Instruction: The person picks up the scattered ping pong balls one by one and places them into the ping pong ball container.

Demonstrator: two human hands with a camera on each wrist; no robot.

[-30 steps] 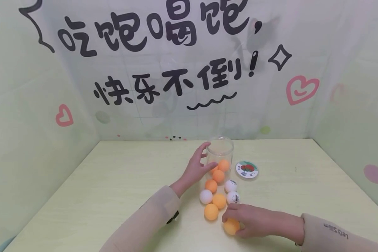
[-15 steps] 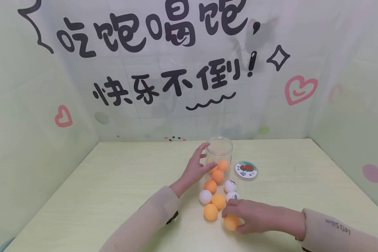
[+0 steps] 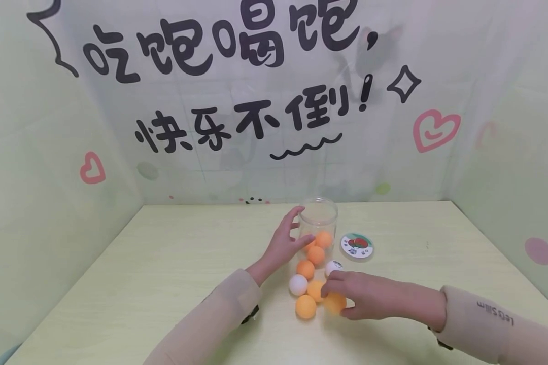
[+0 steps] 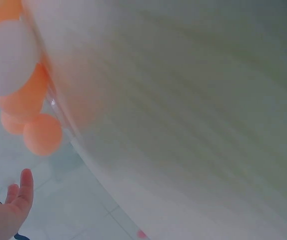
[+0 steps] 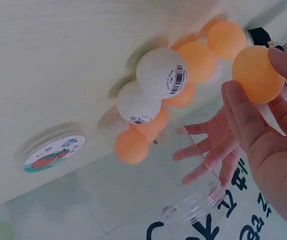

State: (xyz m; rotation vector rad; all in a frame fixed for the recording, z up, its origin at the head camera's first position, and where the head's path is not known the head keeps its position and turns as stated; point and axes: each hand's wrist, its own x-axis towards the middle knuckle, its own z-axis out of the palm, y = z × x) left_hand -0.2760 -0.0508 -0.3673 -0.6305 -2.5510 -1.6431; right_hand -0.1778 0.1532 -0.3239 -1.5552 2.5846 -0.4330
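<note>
While one orange ball (image 5: 257, 75) is pinched in my right hand (image 3: 370, 296), nearer to me than the clear jar (image 3: 318, 222), my left hand (image 3: 283, 241) is at the jar's left side, fingers spread. In front of the jar lie other orange balls (image 3: 305, 307) and white balls (image 3: 298, 285), and to its right lies a round disc (image 3: 357, 246).
</note>
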